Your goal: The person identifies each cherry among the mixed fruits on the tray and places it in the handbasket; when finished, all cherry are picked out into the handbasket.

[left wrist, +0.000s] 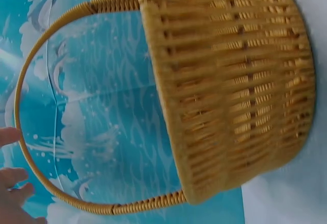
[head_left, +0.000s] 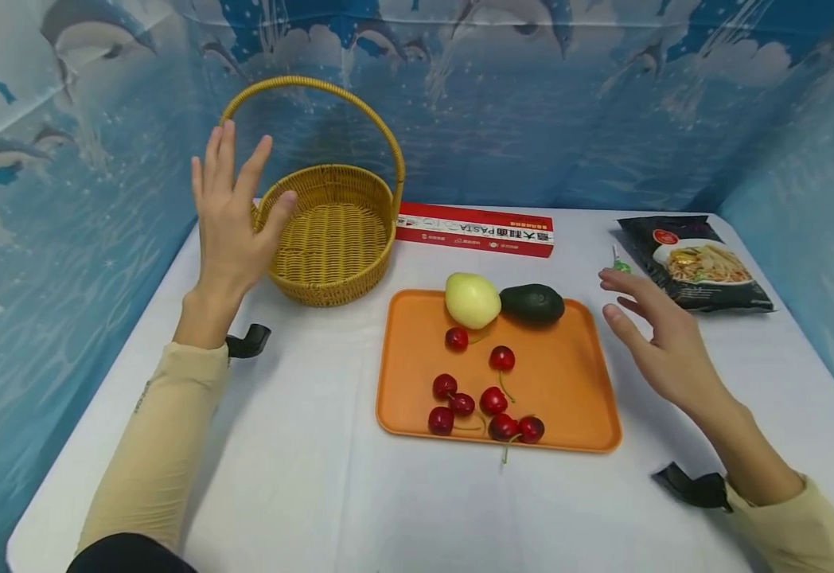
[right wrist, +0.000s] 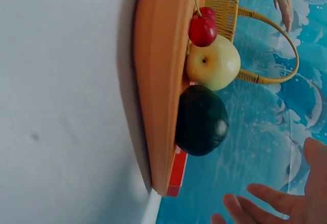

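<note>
My left hand (head_left: 234, 211) hovers beside a yellow wicker basket (head_left: 331, 274), fingers spread and holding nothing. The basket's tall arched handle (left wrist: 76, 10) stands upright, and the left wrist view shows fingertips near it. My right hand (head_left: 664, 342) is raised with loosely bent fingers off the right edge of an orange tray (head_left: 567, 398), also holding nothing. On the tray lie a pale yellow pear-like fruit (head_left: 472, 301), a dark avocado (head_left: 533, 304) and several red cherries (head_left: 493, 400) with stems. In the right wrist view the avocado (right wrist: 202, 120) sits closest to that hand.
A red and white pasta box (head_left: 477, 229) lies behind the tray, right of the basket. At the back right lies a black noodle packet (head_left: 699, 263), with a small green-and-white item (head_left: 621, 263) beside it. Blue dolphin-print cloth surrounds the white table (head_left: 295, 446).
</note>
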Demonstrator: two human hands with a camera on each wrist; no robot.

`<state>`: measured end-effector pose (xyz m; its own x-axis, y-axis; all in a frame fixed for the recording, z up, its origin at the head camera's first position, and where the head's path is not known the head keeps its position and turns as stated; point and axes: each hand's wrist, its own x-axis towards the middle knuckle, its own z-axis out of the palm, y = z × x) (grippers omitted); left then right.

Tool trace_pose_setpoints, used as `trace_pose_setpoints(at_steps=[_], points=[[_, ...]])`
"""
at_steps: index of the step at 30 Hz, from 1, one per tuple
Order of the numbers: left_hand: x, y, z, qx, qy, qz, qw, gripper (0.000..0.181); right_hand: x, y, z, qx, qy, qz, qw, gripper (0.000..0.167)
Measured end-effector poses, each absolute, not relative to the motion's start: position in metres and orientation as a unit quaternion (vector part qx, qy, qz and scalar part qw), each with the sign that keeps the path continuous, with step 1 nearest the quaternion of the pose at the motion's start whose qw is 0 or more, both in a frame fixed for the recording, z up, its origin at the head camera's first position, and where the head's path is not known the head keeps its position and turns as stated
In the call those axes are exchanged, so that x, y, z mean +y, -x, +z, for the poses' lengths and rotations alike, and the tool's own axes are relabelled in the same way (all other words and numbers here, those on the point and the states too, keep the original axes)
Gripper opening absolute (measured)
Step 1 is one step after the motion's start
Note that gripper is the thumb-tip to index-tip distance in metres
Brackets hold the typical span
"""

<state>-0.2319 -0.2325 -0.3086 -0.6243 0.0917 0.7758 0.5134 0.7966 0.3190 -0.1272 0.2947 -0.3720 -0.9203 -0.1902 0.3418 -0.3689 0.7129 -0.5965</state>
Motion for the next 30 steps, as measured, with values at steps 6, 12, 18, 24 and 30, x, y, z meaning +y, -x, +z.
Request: trace_pose_setpoints(at_steps=[6, 12, 18, 24, 30], points=[[-0.247, 0.238, -0.306, -0.836, 0.15, -0.272, 0.452, 0.07, 0.286, 0.121, -0.381, -0.916, -0.18, 0.349, 0.08, 0.045], [-0.263, 0.242, -0.308, -0.832, 0.11, -0.286, 0.461, 0.068, 0.281, 0.118, -0.387, -0.913, -0.211, 0.346, 0.046, 0.041], [-0.273, 0.247, -0.319, -0.839, 0.081, -0.309, 0.44, 0.068, 0.278, 0.117, -0.384, -0.911, -0.213, 0.347, 0.062, 0.038], [-0.28, 0.253, -0.337, -0.854, 0.019, -0.379, 0.357, 0.069, 0.276, 0.112, -0.382, -0.908, -0.218, 0.355, 0.052, 0.035], [-0.291, 0.258, -0.352, -0.862, -0.023, -0.43, 0.268, 0.071, 0.27, 0.109, -0.381, -0.9, -0.224, 0.373, -0.029, 0.033]])
